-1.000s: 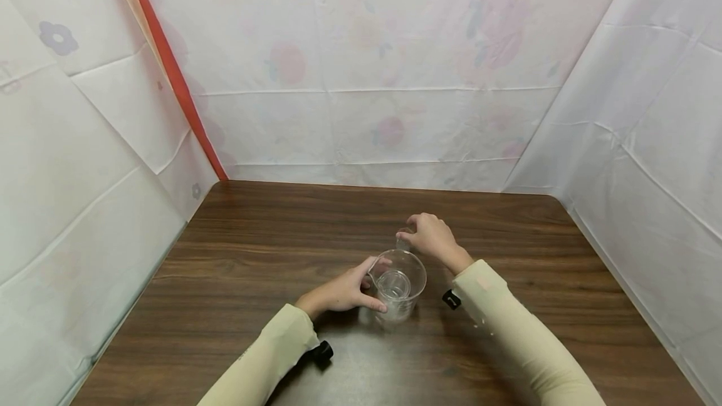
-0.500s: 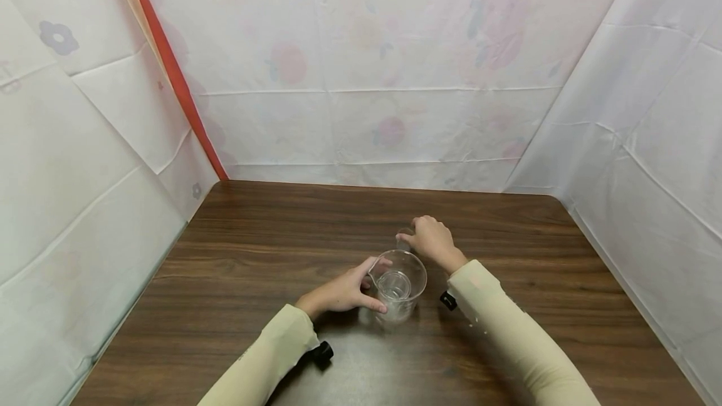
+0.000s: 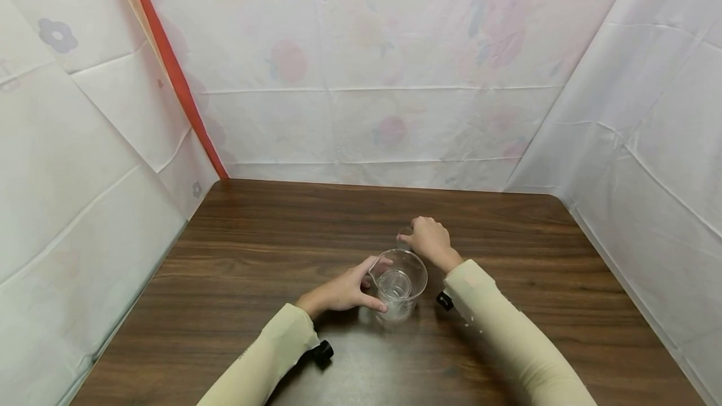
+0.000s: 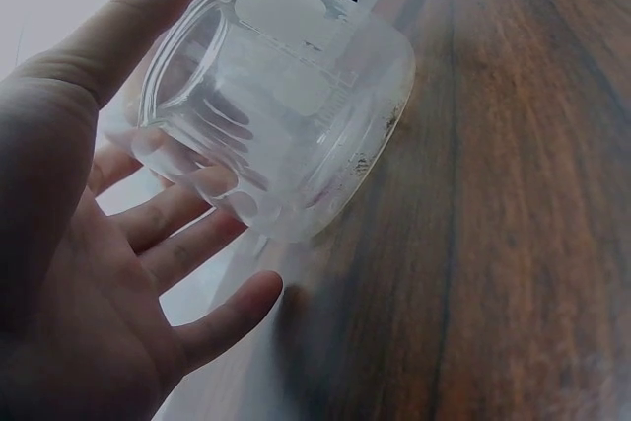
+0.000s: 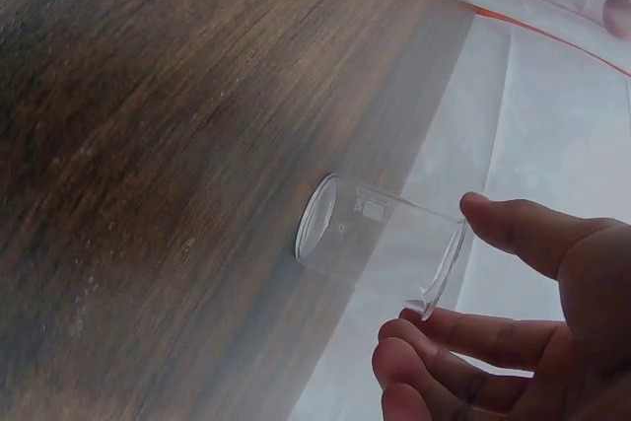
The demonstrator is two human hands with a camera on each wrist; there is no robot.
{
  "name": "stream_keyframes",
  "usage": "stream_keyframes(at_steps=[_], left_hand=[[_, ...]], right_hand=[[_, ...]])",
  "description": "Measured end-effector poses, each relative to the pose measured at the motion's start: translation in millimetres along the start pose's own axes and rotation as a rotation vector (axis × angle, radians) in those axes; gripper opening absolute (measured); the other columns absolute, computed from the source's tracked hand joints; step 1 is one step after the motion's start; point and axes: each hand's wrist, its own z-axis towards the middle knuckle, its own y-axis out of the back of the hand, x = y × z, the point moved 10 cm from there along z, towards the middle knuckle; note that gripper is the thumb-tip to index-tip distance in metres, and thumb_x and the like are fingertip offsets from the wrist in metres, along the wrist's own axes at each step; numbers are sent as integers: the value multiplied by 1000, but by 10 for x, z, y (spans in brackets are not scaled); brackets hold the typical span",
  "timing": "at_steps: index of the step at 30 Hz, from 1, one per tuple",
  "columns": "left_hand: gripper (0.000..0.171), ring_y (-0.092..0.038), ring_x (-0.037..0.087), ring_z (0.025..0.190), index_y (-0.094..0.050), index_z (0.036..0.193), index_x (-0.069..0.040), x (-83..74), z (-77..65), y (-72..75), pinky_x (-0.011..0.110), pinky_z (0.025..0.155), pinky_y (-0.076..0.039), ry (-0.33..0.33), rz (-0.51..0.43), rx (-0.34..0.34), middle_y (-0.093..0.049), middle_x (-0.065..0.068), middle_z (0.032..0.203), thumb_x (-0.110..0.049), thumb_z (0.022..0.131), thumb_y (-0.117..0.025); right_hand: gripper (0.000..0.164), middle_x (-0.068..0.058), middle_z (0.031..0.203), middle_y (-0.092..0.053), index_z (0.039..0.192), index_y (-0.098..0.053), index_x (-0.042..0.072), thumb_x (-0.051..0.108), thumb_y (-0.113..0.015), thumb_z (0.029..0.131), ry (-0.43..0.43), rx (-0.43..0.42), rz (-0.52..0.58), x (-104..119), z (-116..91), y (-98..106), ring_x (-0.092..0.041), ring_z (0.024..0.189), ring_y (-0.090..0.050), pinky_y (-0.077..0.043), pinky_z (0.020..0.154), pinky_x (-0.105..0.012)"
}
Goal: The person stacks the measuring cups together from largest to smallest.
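Note:
A large clear glass beaker (image 3: 418, 281) stands upright on the table, a smaller glass vessel (image 3: 393, 284) nested inside it. My left hand (image 3: 343, 290) holds the large beaker from its left, thumb in front and fingers behind. White markings show on the beaker wall (image 4: 325, 135) in the left wrist view. Just behind the large beaker, my right hand (image 3: 431, 240) pinches a small clear beaker (image 5: 380, 244) by its rim, thumb on one side and fingers on the other. Its base is at the tabletop; I cannot tell whether it touches.
The dark wood-grain table (image 3: 271, 230) reaches back to a white patterned curtain (image 3: 350, 80). More white sheeting hangs at both sides, with a red strip (image 3: 172, 67) at the back left corner. Black wrist cameras sit under both cuffs.
My right forearm has shifted slightly left, and the right hand has lowered a little around the small beaker. The left hand and large beaker have stayed put.

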Motion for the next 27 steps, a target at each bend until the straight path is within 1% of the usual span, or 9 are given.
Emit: stream_keyframes(at_steps=[4,9,13,15,17,20,25,27], left_hand=[[84,-52,10,108,-28,137,-30,-5,1,3,30,92,-44,-6,0,-1,-44,-9,133,-44,68,-74],[85,-52,10,108,-29,137,-25,-16,0,4,30,92,-44,-12,1,-1,-44,-9,133,-44,69,-74],[83,-52,10,108,-29,137,-28,-14,-6,-4,31,92,-44,-9,0,0,-44,-9,133,-42,69,-74],[82,-50,10,110,-29,136,-30,-10,-8,-8,32,92,-44,-7,-3,0,-44,-9,133,-41,70,-74],[81,-50,10,112,-29,136,-31,-3,-10,-12,32,92,-44,-6,-5,1,-44,-9,133,-40,70,-75],[81,-47,9,116,-29,136,-30,-3,-7,-15,32,93,-44,-11,-11,2,-45,-9,133,-39,70,-75],[82,-48,10,115,-29,137,-27,-2,-3,-11,32,92,-44,-12,-13,2,-45,-8,133,-37,70,-76],[82,-48,10,115,-29,137,-26,-3,-3,-8,32,92,-44,-10,-13,4,-45,-8,133,-37,70,-76]], right_hand=[[41,-11,99,-68,100,-67,9,43,-67,76,10,16,16,-3,7,-13,-34,84,-64,-47,53,-40],[43,-11,109,-64,109,-63,10,36,-67,75,12,53,22,-6,-2,-33,-36,93,-61,-49,65,-45],[44,-12,112,-59,113,-61,11,30,-66,74,22,76,17,-6,-26,-49,-36,94,-59,-48,67,-45],[45,-13,113,-58,114,-60,10,31,-67,75,27,76,13,-5,-33,-54,-36,94,-59,-48,68,-46],[47,-14,112,-57,115,-59,9,34,-67,75,24,68,13,-13,-37,-59,-36,95,-59,-48,70,-46],[48,-14,110,-59,111,-60,7,38,-68,75,21,47,8,-20,-39,-49,-37,95,-59,-49,70,-46],[35,-12,98,-65,98,-65,7,34,-69,75,27,3,9,-9,-37,7,-35,85,-62,-48,58,-42],[32,-11,95,-66,96,-66,8,32,-69,76,32,-10,12,0,-40,30,-34,84,-63,-48,58,-40]])
